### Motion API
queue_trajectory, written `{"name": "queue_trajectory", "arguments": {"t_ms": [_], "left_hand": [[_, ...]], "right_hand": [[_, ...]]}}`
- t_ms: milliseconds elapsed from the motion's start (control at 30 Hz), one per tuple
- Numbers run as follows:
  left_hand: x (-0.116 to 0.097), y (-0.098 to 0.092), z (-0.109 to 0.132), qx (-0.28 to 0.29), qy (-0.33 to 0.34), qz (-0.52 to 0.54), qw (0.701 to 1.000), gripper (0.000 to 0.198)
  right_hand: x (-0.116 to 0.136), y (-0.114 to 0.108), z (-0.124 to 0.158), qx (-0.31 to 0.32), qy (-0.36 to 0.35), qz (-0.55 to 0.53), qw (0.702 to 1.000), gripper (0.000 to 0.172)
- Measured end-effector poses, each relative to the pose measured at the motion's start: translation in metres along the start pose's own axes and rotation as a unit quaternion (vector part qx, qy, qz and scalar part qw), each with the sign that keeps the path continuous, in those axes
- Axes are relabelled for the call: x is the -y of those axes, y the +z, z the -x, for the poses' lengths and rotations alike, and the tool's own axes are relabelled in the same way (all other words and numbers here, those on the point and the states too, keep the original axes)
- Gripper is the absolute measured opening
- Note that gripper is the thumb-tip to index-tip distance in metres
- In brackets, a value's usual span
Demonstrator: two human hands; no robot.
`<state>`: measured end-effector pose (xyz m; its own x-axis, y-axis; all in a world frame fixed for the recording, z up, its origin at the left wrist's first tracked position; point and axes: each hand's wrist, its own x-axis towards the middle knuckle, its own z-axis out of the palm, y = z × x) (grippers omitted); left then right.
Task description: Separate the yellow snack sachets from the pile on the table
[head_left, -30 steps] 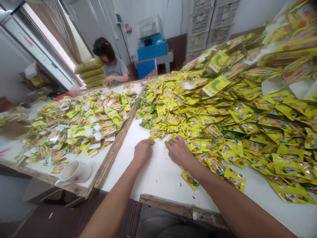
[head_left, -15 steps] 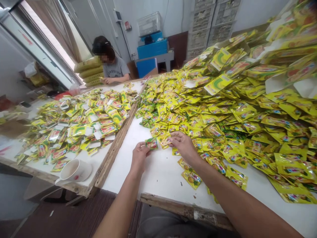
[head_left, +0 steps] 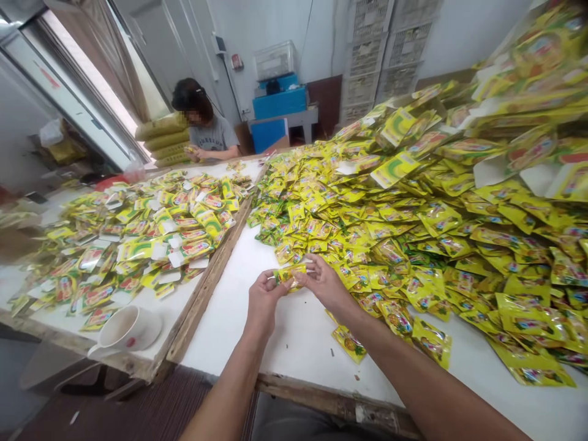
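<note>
Over the white tabletop point(head_left: 220, 324), both of my hands meet at a small yellow sachet point(head_left: 294, 271). My left hand point(head_left: 263, 299) pinches the left end, where a green sachet lies mostly hidden behind the yellow one. From the other side, my right hand point(head_left: 324, 285) has thumb and fingers closed on the yellow sachet. Just beyond and to the right spreads a big heap of yellow sachets point(head_left: 390, 220). One loose sachet point(head_left: 349, 344) lies below my right wrist, by the front edge.
A wooden strip point(head_left: 209, 275) divides my table from the left one, which bears a heap of small printed boxes point(head_left: 147, 245). A white mug point(head_left: 133, 331) stands near that table's front corner. Across the tables sits another person point(head_left: 214, 135) beside stacked sacks point(head_left: 168, 144).
My hands have come together. The yellow sachet in my right hand has moved left over the green one in my left hand. The view has shifted slightly.
</note>
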<state>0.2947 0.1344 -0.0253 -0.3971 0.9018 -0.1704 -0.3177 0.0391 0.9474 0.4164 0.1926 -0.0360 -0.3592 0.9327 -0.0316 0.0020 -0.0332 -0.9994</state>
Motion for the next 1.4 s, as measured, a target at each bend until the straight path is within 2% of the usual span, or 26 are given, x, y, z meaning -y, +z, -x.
{"name": "queue_trajectory", "arguments": {"t_ms": [67,133,233,333,467,567,633,700,767,833,900,933,1000,1067,1133,1200,1267,1333,1400], "left_hand": [[-0.003,0.0,-0.003,0.03,-0.021,-0.009,0.999,0.033],[-0.007,0.002,-0.006,0.055,-0.039,-0.029,0.997,0.028],[-0.017,0.008,-0.013,0.082,-0.06,-0.054,0.993,0.026],[-0.029,0.015,-0.021,0.121,-0.095,-0.063,0.986,0.034],[-0.045,0.026,-0.032,0.211,-0.123,-0.074,0.967,0.042],[-0.055,0.044,-0.04,0.286,-0.109,-0.084,0.948,0.042],[-0.064,0.063,-0.049,0.318,-0.089,-0.124,0.936,0.044],[-0.075,0.088,-0.061,0.296,-0.026,-0.22,0.929,0.046],[-0.087,0.118,-0.076,0.214,0.093,-0.359,0.904,0.05],[-0.097,0.15,-0.093,0.137,0.223,-0.482,0.836,0.061],[-0.102,0.184,-0.107,0.116,0.301,-0.562,0.762,0.073],[-0.101,0.201,-0.112,0.122,0.313,-0.584,0.739,0.077],[-0.094,0.233,-0.122,0.129,0.296,-0.609,0.724,0.083],[-0.084,0.261,-0.131,0.106,0.265,-0.632,0.72,0.093],[-0.076,0.283,-0.141,0.074,0.258,-0.665,0.697,0.1],[-0.073,0.295,-0.152,0.064,0.251,-0.698,0.668,0.105],[-0.075,0.298,-0.161,0.08,0.236,-0.715,0.653,0.105],[-0.081,0.294,-0.167,0.098,0.245,-0.721,0.641,0.092],[-0.088,0.283,-0.167,0.102,0.277,-0.722,0.626,0.065]], "right_hand": [[0.002,-0.004,-0.001,0.055,0.012,0.004,0.998,0.041],[0.004,-0.008,-0.001,0.069,0.003,0.035,0.997,0.031],[0.01,-0.014,0.0,0.033,-0.03,0.087,0.995,0.021],[0.02,-0.021,0.0,0.026,-0.032,0.089,0.995,0.019],[0.043,-0.038,0.003,-0.024,-0.056,0.14,0.988,0.019],[0.057,-0.056,0.008,-0.071,-0.069,0.193,0.976,0.019],[0.058,-0.069,0.014,-0.117,-0.062,0.2,0.971,0.022],[0.05,-0.081,0.02,-0.156,-0.064,0.207,0.964,0.026],[0.039,-0.09,0.025,-0.166,-0.078,0.229,0.956,0.029],[0.028,-0.095,0.028,-0.154,-0.1,0.252,0.95,0.028],[0.021,-0.098,0.03,-0.142,-0.129,0.265,0.945,0.027],[0.02,-0.098,0.03,-0.143,-0.145,0.265,0.942,0.026],[0.019,-0.098,0.03,-0.153,-0.167,0.258,0.939,0.025],[0.019,-0.099,0.029,-0.164,-0.172,0.254,0.938,0.024],[0.018,-0.099,0.028,-0.168,-0.165,0.258,0.937,0.023],[0.018,-0.1,0.028,-0.17,-0.161,0.266,0.935,0.022],[0.018,-0.101,0.027,-0.171,-0.161,0.269,0.934,0.022],[0.02,-0.102,0.027,-0.169,-0.16,0.27,0.934,0.022],[0.023,-0.103,0.027,-0.172,-0.157,0.267,0.935,0.022]]}}
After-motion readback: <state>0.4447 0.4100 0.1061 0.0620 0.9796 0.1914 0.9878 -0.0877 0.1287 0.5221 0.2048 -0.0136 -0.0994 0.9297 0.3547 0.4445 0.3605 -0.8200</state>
